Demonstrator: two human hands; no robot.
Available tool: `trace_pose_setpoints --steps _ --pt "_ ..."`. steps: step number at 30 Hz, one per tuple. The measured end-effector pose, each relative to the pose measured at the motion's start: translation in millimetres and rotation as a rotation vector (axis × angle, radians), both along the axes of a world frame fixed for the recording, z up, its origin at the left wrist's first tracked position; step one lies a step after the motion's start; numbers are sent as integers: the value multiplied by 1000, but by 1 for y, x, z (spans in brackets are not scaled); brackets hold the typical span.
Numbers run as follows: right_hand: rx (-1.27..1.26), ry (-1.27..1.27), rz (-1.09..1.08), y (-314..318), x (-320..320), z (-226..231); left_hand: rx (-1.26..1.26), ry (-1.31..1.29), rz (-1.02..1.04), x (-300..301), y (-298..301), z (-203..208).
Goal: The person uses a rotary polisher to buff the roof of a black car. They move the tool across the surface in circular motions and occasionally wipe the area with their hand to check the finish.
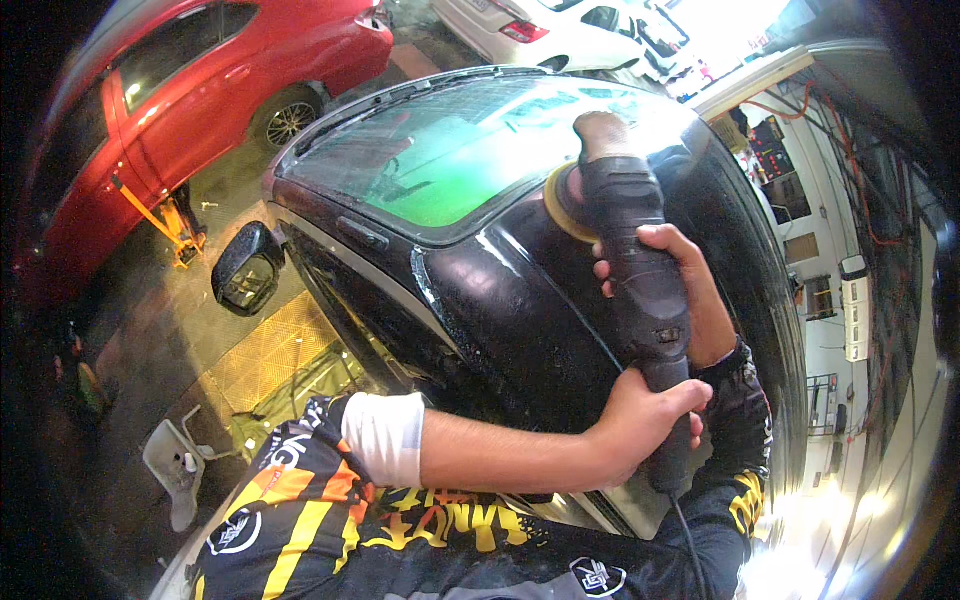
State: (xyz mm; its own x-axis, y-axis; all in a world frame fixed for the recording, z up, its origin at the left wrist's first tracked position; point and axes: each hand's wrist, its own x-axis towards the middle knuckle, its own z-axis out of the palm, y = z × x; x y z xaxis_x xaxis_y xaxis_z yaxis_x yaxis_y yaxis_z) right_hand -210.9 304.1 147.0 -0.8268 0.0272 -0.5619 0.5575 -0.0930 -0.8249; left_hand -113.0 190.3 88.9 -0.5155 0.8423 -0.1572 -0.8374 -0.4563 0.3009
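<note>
Both of my hands hold a black power polisher (pixel 648 275) over a glossy black car (pixel 490 290). My left hand (pixel 645 420), its forearm coming out of a white sleeve end, is wrapped round the rear grip, near the cord. Farther up, my right hand (pixel 690 285) curls round the body, thumb on top. At the far end, a yellow round pad (pixel 566 205) faces the dark panel beside the window. Whether it touches the paint I cannot tell. A tan rounded shape (pixel 602 135) sits beyond the polisher's head; its kind is unclear.
The car's side mirror (pixel 248 270) sticks out on the left. A red car (pixel 200 90) stands at the far left, with an orange jack (pixel 170 220) beside it. Behind is a white car (pixel 510 30). A grey chair (pixel 178 465) stands lower left. The polisher's cord (pixel 688 535) hangs toward me.
</note>
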Motion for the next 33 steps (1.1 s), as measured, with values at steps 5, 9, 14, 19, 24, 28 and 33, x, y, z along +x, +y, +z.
trace_pose_setpoints --steps 5,9,14,19,24,28,33 --pt "-12 11 82 86 -59 -12 -46 -25 -13 -52 60 9" --pt "-34 70 -4 182 -83 -10 -84 -6 -127 -92 135 21" --pt "20 214 -64 215 -115 1 -63 7 -85 -145 194 15" --pt "-82 211 -71 199 -94 -10 -162 70 -91 -123 162 13" --pt "-169 94 20 124 -41 -21 -221 92 -63 -43 73 17" --pt "-128 41 56 42 -2 -13 -109 113 96 9 19 15" --pt "-231 -120 145 19 6 -16 -96 90 78 28 3 14"
